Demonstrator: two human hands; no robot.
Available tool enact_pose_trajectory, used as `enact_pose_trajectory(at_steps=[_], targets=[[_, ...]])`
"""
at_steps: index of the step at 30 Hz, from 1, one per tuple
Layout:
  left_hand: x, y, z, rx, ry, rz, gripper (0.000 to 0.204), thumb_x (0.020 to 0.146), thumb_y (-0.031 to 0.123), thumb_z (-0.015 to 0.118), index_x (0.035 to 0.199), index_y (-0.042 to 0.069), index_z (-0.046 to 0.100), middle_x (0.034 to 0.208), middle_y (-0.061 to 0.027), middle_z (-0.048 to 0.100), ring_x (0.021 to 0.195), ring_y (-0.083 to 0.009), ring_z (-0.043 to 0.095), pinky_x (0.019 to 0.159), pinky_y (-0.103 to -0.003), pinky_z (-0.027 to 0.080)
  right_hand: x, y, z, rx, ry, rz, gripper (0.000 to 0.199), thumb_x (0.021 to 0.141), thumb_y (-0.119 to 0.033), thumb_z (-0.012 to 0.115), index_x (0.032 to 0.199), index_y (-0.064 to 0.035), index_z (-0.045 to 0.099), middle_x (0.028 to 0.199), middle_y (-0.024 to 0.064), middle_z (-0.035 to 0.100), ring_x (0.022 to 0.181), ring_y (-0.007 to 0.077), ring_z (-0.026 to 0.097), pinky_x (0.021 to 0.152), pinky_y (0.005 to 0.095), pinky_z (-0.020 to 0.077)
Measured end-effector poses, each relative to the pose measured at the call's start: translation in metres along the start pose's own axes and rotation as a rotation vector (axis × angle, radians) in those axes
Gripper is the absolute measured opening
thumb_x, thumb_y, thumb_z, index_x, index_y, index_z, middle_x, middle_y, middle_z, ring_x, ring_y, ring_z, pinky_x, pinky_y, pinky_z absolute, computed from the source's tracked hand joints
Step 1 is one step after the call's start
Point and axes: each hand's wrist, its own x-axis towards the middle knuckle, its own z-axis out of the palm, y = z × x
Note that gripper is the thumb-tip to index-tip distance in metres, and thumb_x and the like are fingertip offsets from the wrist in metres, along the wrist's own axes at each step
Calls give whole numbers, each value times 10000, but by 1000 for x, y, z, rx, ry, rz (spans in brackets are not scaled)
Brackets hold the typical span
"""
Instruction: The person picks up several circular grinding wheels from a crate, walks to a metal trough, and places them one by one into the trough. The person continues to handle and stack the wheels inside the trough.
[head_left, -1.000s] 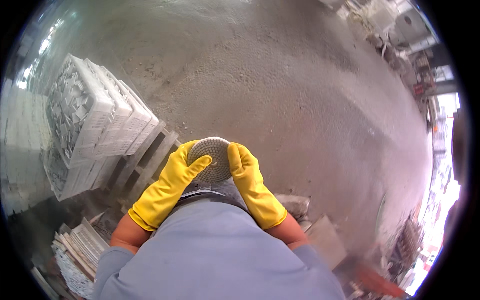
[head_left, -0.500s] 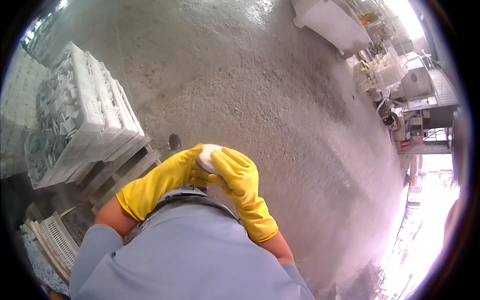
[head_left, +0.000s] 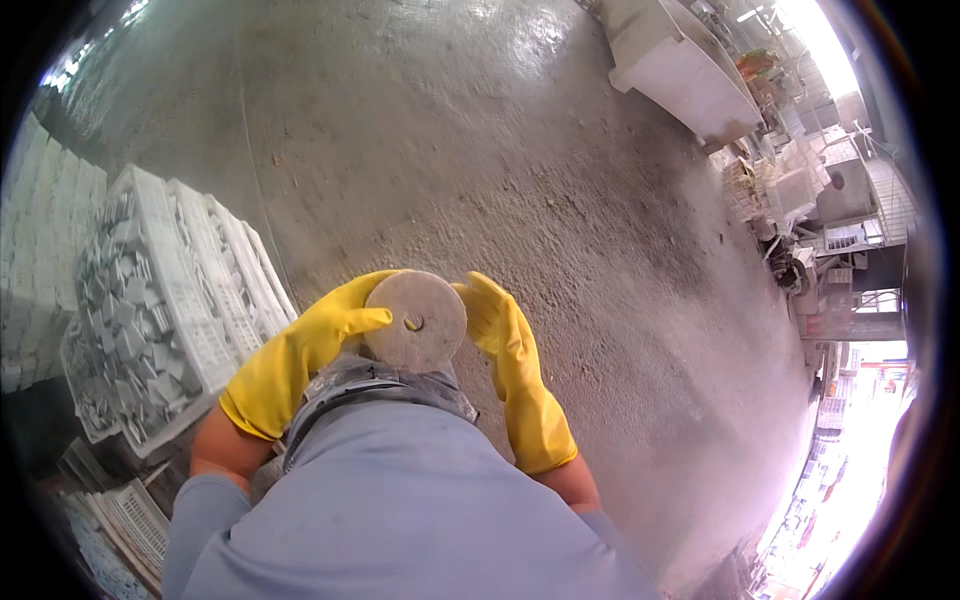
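Daylight is flooding in from the right, overexposing that edge; glare is showing on the concrete floor [head_left: 450, 130]; fisheye bending, dark vignette at rim.

Both hands wear yellow rubber gloves that end partway along bare forearms, which rise from the lower edge out of grey-blue sleeves. The left hand [head_left: 305, 345] reaches inward from the left, its fingers [head_left: 362, 318] curled and pointing right. The right hand [head_left: 500, 325] stands opposite, just right of those fingers, palm turned left, fingers bent at the top, wrist straight below.
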Motion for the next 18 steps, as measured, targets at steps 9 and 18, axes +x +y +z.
enact_pose_trajectory(at_steps=[9,18], targets=[[63,68,-59,425,203,390,772,937,-57,674,1640,73,381,1522,-131,562,1391,-233,543,1181,-382,415,175,-29,37,-488,-174,151,610,1142,-532,430,1331,-11,685,1188,108,735,1115,173,643,1011,324,487],[91,150,-130,369,577,312,741,899,132,870,1551,86,522,1434,-113,635,1284,-209,614,1102,-374,490,339,-94,139,-458,-582,135,449,1138,-372,531,1207,24,730,1089,102,740,1027,169,671,937,333,526]])
